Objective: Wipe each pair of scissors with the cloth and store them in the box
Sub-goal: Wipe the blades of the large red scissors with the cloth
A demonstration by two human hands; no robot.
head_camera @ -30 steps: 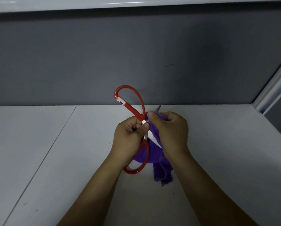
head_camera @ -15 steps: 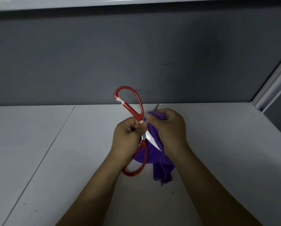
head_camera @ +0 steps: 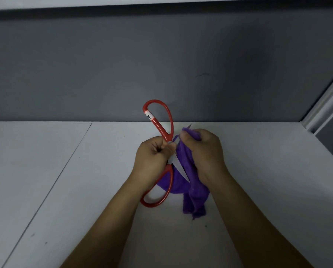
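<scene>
Red-handled scissors (head_camera: 161, 128) are held spread open above the white table. My left hand (head_camera: 152, 161) grips them near the pivot, one handle loop pointing up and away, the other hanging down toward me. My right hand (head_camera: 204, 153) holds a purple cloth (head_camera: 192, 190) wrapped around one blade, whose tip pokes out above my fingers. The other blade shows bare between my hands, lying against the cloth. The cloth's loose end hangs down to the table. No box is in view.
The white table (head_camera: 65, 190) has a seam running diagonally on the left. A dark grey wall (head_camera: 161, 64) stands close behind, and a pale frame (head_camera: 324, 105) slants down at the right.
My right hand with the cloth has slid slightly up along the blade. Both hands and the scissors stay in nearly the same place.
</scene>
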